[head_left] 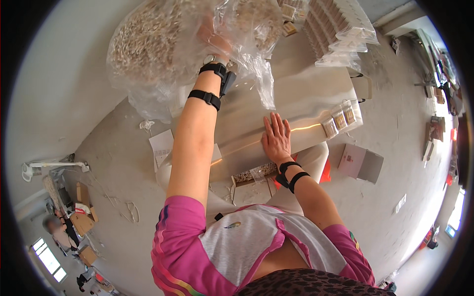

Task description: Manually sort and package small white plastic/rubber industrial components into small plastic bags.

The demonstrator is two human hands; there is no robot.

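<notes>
My left arm stretches far forward, and my left hand is in among the clear plastic of a large bag. That bag is full of small pale sticks that look like cotton swabs. Film covers the fingers, so their grip is hidden. A loose tail of clear plastic hangs over the metal table. Flat on the tabletop near its front edge rests my right hand, fingers stretched, holding nothing. To its right lie several small clear packs of sticks.
Stacked rows of packed sticks stand at the far right of the table. Below the front edge is an open drawer or box of loose sticks. A cardboard box sits on the floor at right. Another person is far left.
</notes>
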